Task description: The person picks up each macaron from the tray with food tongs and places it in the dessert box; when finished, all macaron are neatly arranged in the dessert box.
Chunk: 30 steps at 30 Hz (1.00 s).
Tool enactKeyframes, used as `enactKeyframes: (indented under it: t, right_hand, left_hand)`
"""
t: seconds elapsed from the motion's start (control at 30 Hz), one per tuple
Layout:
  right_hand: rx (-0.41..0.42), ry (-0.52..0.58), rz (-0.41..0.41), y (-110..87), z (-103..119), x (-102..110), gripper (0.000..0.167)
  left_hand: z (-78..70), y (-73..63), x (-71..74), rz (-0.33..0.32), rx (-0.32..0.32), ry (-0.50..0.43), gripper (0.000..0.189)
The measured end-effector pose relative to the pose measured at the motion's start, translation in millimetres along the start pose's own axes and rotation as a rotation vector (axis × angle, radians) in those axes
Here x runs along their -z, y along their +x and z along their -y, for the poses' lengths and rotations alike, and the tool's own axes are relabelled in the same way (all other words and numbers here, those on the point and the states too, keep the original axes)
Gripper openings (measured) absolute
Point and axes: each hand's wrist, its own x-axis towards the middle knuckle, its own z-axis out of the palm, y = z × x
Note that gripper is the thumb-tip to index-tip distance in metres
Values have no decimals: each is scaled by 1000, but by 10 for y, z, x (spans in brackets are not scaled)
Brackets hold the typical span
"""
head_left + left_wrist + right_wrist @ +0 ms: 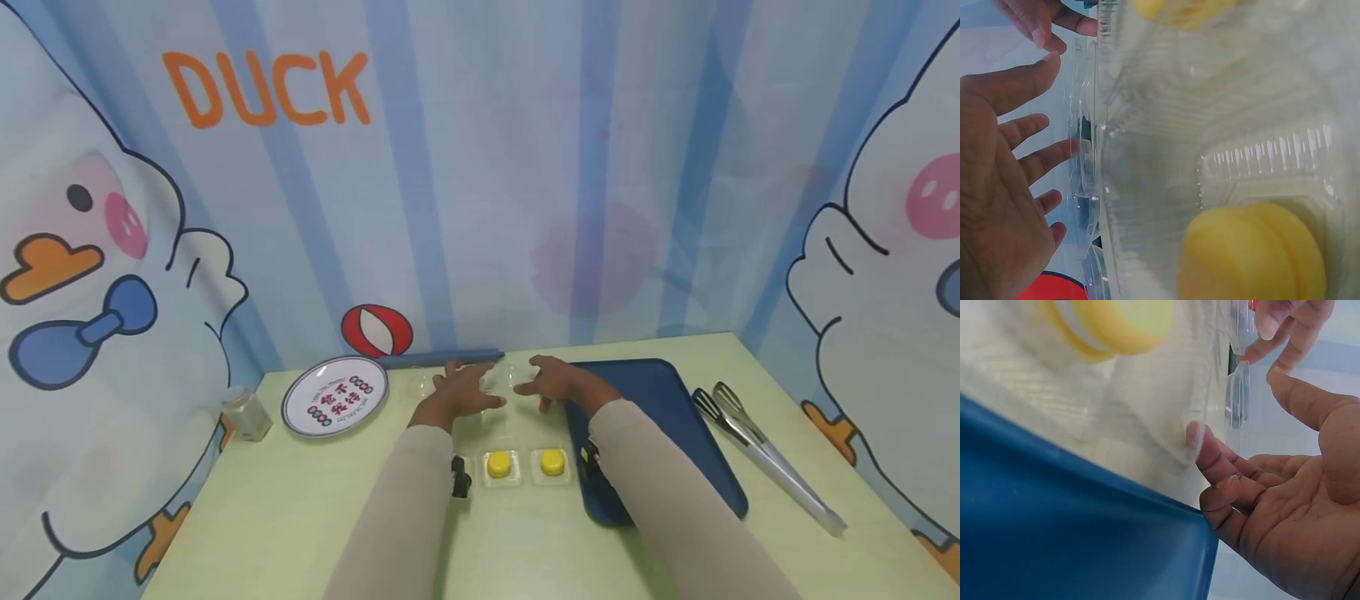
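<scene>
A clear plastic container [1147,181] lies on the table, with its domed clear lid [512,375] towards the back. Two round yellow pieces [498,464], each grooved round its side, sit in separate square compartments at the near side. My left hand [459,390] is over the left part of the container, fingers spread, gripping nothing. On the right, my right hand [558,382] reaches over the tray's far left corner. In the right wrist view a fingertip [1194,434] appears to touch the container's clear edge, and the other fingers are loosely bent.
A dark blue tray [660,400] stands right of the container, partly under my right forearm. Metal tongs [780,467] lie beyond it. At the left are a white plate [336,397] with red lettering and a small jar [246,414]. A blue-grey rod [442,358] lies along the back.
</scene>
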Motion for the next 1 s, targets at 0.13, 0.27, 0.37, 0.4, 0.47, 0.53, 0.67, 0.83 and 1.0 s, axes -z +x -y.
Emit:
enactKeyframes:
  t: [0.13,0.27,0.37,0.4,0.47,0.53,0.67,0.83,1.0]
  right_hand:
    - [7,15,-8,39,-16,-11,92]
    - [-4,29,-11,53,-21,1,97]
    - [-11,41,-3,44,-15,12,100]
    - [-11,44,1,38,-10,13,101]
    - [-10,54,13,35,-10,11,102]
    - [-3,62,21,36,-9,6,103]
    - [9,64,24,43,-8,-2,103]
    - [29,54,13,49,0,-11,99]
    - [67,70,-37,80,-5,-17,89]
  left_hand:
    - [-13,6,1,7,-3,38,86]
    - [-38,-28,23,-4,-17,52,85]
    - [-56,-58,34,-21,-31,48,84]
    - [-59,-61,31,-23,-35,48,84]
    - [-72,-60,25,-12,-37,52,85]
    - [-83,-46,15,4,-33,59,86]
    - [-127,-48,12,19,-24,56,88]
    - [-164,-96,10,5,-40,52,85]
    - [-159,-92,-8,-11,-55,31,81]
